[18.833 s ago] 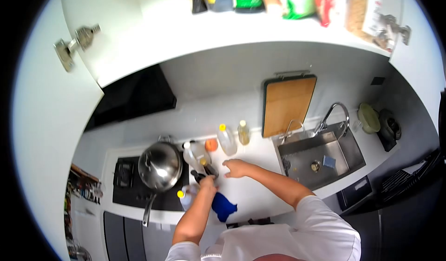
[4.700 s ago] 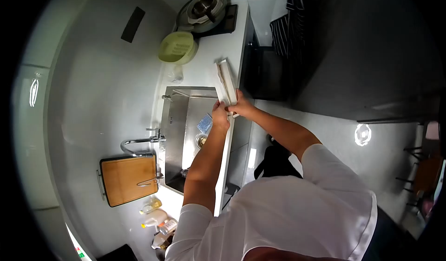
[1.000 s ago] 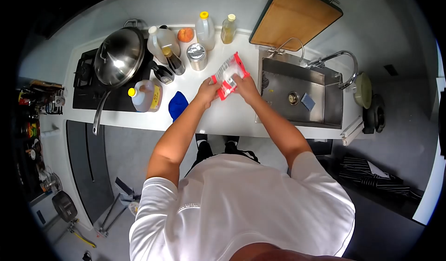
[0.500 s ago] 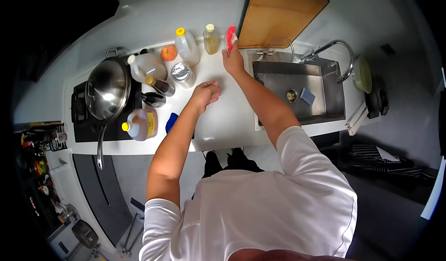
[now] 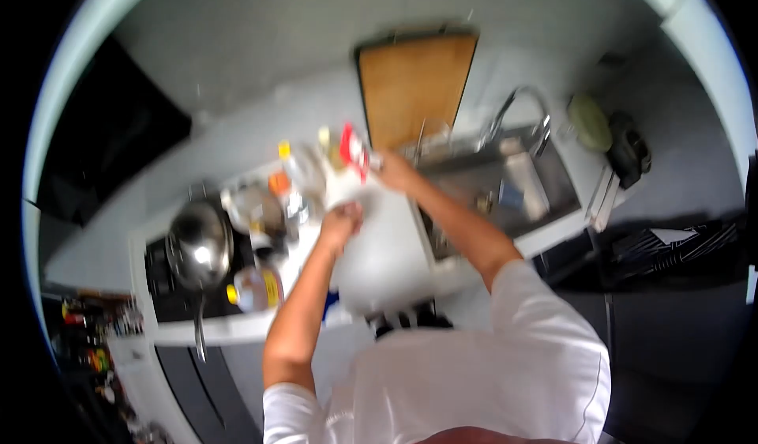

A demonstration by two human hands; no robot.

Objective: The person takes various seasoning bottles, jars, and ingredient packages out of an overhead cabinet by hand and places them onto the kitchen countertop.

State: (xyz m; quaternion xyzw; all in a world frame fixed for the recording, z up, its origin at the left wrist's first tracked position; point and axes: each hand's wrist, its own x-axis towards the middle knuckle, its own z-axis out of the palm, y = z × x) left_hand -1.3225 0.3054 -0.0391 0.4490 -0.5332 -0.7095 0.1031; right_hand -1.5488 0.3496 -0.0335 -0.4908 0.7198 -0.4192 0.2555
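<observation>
My right hand (image 5: 395, 172) grips a small red-and-white packet (image 5: 354, 152) by its right side, above the back of the counter, left of the sink. The packet hangs tilted in front of a small bottle with a pale cap (image 5: 330, 148). My left hand (image 5: 341, 227) hovers over the white counter (image 5: 383, 246), near a clear jar with a silvery lid (image 5: 301, 209). Its fingers are blurred by motion, and nothing can be made out in them. Behind the jar stand an orange-red round fruit (image 5: 279, 182) and a clear bottle with a yellow cap (image 5: 305, 167).
A lidded pan (image 5: 200, 245) sits on the black stove at left, its handle jutting past the front edge. A yellow-capped jug (image 5: 257, 288) stands near that edge. At right are the sink (image 5: 462, 183), a curved faucet (image 5: 505, 108) and a leaning cutting board (image 5: 417, 88).
My view has tilted up and blurred. The packet stays in my right hand and is now turned more broadly toward me. My left hand remains over the counter.
</observation>
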